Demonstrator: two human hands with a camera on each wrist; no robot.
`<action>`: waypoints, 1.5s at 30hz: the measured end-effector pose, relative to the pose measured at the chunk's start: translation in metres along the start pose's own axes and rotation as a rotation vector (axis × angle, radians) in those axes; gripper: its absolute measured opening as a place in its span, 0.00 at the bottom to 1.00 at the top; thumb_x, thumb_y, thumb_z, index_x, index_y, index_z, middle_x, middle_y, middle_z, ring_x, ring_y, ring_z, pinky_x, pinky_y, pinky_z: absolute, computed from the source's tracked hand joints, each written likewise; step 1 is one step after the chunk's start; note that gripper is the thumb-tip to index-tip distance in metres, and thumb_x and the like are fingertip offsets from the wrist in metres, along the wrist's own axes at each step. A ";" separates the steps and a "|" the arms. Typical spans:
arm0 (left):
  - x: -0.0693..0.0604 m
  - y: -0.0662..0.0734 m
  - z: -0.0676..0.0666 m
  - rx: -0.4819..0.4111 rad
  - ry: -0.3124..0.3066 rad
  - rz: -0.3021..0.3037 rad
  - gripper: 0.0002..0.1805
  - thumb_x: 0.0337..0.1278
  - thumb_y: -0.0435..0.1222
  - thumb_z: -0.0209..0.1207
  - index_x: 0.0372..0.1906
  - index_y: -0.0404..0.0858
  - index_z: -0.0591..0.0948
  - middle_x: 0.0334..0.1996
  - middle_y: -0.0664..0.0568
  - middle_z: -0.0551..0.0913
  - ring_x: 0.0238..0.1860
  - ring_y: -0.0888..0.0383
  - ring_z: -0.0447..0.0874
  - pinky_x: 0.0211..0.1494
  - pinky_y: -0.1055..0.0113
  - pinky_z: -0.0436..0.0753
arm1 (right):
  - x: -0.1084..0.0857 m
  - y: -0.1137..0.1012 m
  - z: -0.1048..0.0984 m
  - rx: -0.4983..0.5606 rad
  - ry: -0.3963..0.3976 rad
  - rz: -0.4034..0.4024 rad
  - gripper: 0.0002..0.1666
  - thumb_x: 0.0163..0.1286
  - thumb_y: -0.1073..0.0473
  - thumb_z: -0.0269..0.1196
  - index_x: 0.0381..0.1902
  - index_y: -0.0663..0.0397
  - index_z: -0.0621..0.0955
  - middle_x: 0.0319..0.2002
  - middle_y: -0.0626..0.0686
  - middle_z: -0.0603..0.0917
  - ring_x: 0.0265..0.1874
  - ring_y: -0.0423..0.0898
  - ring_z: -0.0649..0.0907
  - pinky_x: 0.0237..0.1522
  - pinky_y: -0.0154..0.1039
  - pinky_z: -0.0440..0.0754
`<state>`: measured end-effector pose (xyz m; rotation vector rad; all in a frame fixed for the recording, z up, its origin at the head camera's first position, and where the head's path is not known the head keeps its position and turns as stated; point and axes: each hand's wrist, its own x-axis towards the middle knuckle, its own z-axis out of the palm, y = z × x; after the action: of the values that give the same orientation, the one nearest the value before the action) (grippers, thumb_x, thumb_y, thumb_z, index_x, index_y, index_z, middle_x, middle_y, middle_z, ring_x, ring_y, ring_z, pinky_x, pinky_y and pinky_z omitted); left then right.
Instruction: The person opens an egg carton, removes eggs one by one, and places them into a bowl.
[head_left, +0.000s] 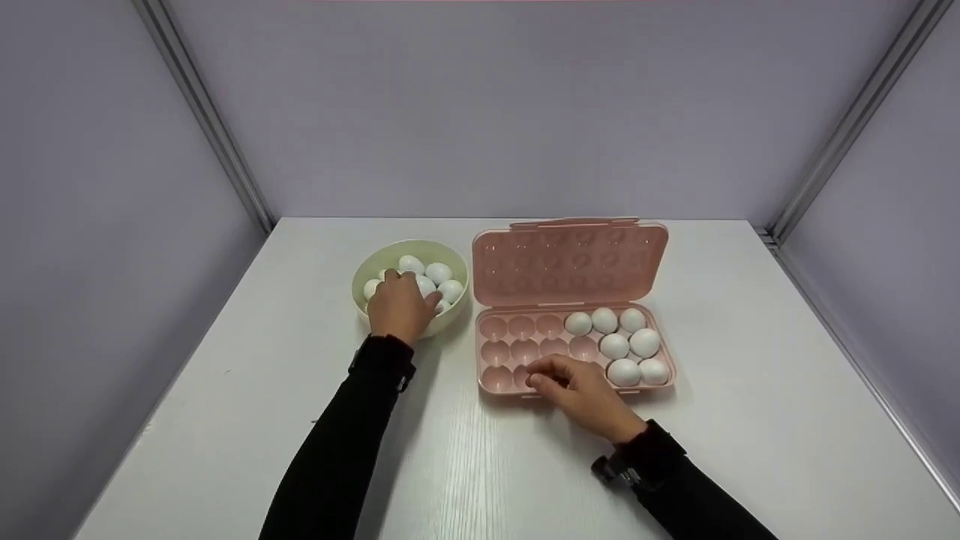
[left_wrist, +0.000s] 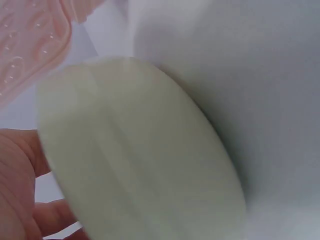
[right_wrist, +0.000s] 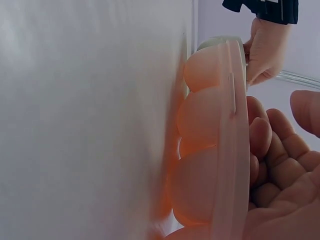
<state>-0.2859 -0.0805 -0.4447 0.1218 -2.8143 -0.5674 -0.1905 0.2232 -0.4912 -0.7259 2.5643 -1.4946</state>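
Note:
My left hand (head_left: 403, 306) reaches down into a pale green bowl (head_left: 361, 270) that holds several white eggs (head_left: 439, 273). Its thumb lies beside an egg, while the bowl wall (left_wrist: 145, 150) hides the fingertips in the left wrist view. Over the front row of a pink egg carton (head_left: 486, 393) hovers my right hand (head_left: 581, 391), its fingers loosely bent and nothing seen between them. In the right wrist view the right thumb (right_wrist: 307, 112) stands apart from the fingers (right_wrist: 280, 135). White eggs (head_left: 645, 343) fill cups at the carton's right side; cups on the left are bare.
The carton's lid (head_left: 570, 266) stands raised at the back. Bowl and carton sit side by side on a white table (head_left: 750, 375). Grey-white panels (head_left: 480, 112) enclose the table at the back and both sides.

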 end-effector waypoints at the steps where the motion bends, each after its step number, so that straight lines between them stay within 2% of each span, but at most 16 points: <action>1: -0.003 0.003 -0.001 -0.009 0.031 0.027 0.30 0.66 0.52 0.70 0.56 0.28 0.86 0.55 0.32 0.83 0.51 0.35 0.88 0.52 0.42 0.88 | 0.000 0.000 0.000 0.000 -0.001 0.003 0.17 0.80 0.53 0.64 0.55 0.60 0.87 0.46 0.53 0.93 0.39 0.35 0.84 0.42 0.29 0.81; 5: -0.019 0.020 -0.006 -0.088 0.171 0.156 0.25 0.66 0.49 0.70 0.55 0.33 0.86 0.52 0.37 0.85 0.50 0.38 0.88 0.54 0.46 0.87 | -0.001 -0.001 0.000 -0.011 0.000 0.017 0.18 0.81 0.52 0.64 0.56 0.59 0.87 0.47 0.52 0.93 0.38 0.35 0.84 0.41 0.29 0.81; 9: -0.045 0.042 -0.007 -0.182 0.269 0.313 0.19 0.65 0.46 0.72 0.50 0.36 0.88 0.46 0.43 0.88 0.45 0.44 0.90 0.49 0.51 0.89 | 0.000 -0.002 0.001 -0.012 0.002 0.018 0.18 0.80 0.51 0.64 0.55 0.59 0.87 0.46 0.51 0.93 0.38 0.35 0.84 0.41 0.30 0.81; 11: -0.061 0.051 -0.004 -0.221 0.291 0.406 0.16 0.64 0.45 0.73 0.47 0.37 0.88 0.43 0.45 0.88 0.42 0.48 0.90 0.46 0.55 0.89 | 0.001 -0.002 0.002 -0.010 0.005 0.010 0.18 0.80 0.52 0.64 0.55 0.59 0.87 0.46 0.51 0.93 0.38 0.35 0.84 0.42 0.30 0.82; 14: -0.086 0.062 0.003 -0.252 0.289 0.536 0.14 0.63 0.44 0.74 0.45 0.39 0.88 0.39 0.49 0.89 0.39 0.53 0.90 0.43 0.60 0.89 | 0.001 -0.002 0.003 -0.010 0.014 0.001 0.17 0.80 0.52 0.65 0.55 0.58 0.87 0.45 0.50 0.92 0.38 0.35 0.84 0.42 0.30 0.82; 17: -0.108 0.067 0.011 -0.252 0.272 0.613 0.14 0.61 0.45 0.75 0.45 0.42 0.88 0.37 0.52 0.89 0.36 0.56 0.89 0.39 0.62 0.88 | 0.002 -0.003 0.004 -0.015 0.025 -0.002 0.15 0.79 0.52 0.66 0.54 0.55 0.88 0.45 0.48 0.92 0.39 0.35 0.84 0.42 0.30 0.82; 21: -0.127 0.068 0.020 -0.237 0.259 0.645 0.14 0.57 0.44 0.77 0.43 0.43 0.87 0.35 0.54 0.88 0.33 0.58 0.88 0.36 0.64 0.87 | 0.002 -0.003 0.005 -0.029 0.027 -0.005 0.13 0.79 0.52 0.66 0.53 0.49 0.88 0.45 0.47 0.92 0.38 0.35 0.83 0.43 0.30 0.81; 25: -0.134 0.063 0.026 -0.255 0.261 0.644 0.13 0.57 0.44 0.77 0.40 0.43 0.86 0.35 0.55 0.87 0.32 0.61 0.87 0.35 0.66 0.86 | 0.002 -0.003 0.007 -0.014 0.014 -0.009 0.13 0.79 0.51 0.66 0.54 0.49 0.88 0.46 0.48 0.92 0.39 0.35 0.84 0.43 0.30 0.81; 35: -0.141 0.048 0.041 -0.280 0.327 0.656 0.09 0.60 0.43 0.76 0.39 0.45 0.89 0.28 0.56 0.87 0.29 0.62 0.85 0.32 0.68 0.83 | 0.002 -0.003 0.012 -0.003 0.009 -0.010 0.13 0.80 0.51 0.65 0.53 0.49 0.88 0.46 0.48 0.93 0.39 0.36 0.86 0.43 0.29 0.82; 39: -0.141 0.046 0.040 -0.303 0.344 0.655 0.07 0.59 0.41 0.76 0.38 0.45 0.89 0.27 0.56 0.86 0.28 0.62 0.85 0.32 0.69 0.83 | 0.002 -0.004 0.013 0.007 -0.004 -0.006 0.13 0.80 0.50 0.64 0.53 0.48 0.88 0.47 0.48 0.92 0.40 0.36 0.85 0.43 0.30 0.81; 45: -0.141 0.046 0.039 -0.319 0.328 0.643 0.07 0.61 0.41 0.75 0.38 0.45 0.90 0.26 0.56 0.86 0.27 0.60 0.85 0.30 0.68 0.82 | 0.002 -0.004 0.013 0.002 -0.005 -0.008 0.13 0.80 0.50 0.64 0.54 0.48 0.88 0.47 0.48 0.92 0.40 0.37 0.85 0.44 0.30 0.82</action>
<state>-0.1620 -0.0050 -0.4956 -0.6607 -2.2248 -0.7337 -0.1872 0.2098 -0.4943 -0.7392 2.5591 -1.4951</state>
